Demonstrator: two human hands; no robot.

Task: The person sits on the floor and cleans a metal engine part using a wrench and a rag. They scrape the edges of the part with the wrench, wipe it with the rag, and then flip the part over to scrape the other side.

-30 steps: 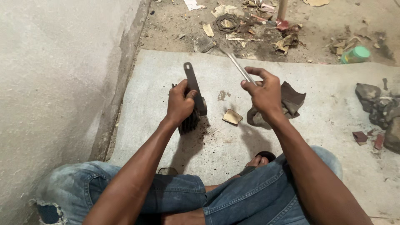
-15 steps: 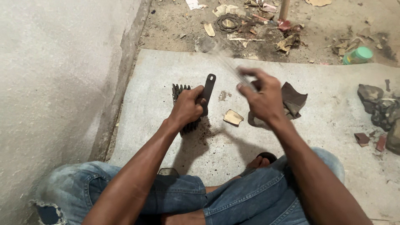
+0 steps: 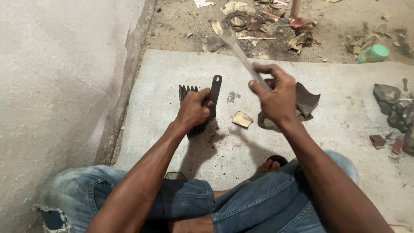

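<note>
Gripping the dark finned metal block (image 3: 193, 113) and its flat black slotted bar (image 3: 214, 96) left-handed (image 3: 192, 111), my right hand (image 3: 278, 100) clamps the long silver wrench (image 3: 241, 55), now raised farther.

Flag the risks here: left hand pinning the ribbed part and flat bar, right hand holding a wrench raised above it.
1. The left hand wraps the flat bar against the ribbed part; a swing of the wrench could land on the knuckles.
2. The right hand has only a fingertip grip on the wrench, so it may slip.
3. The ribbed part stands on a loose mat and could skid.
</note>
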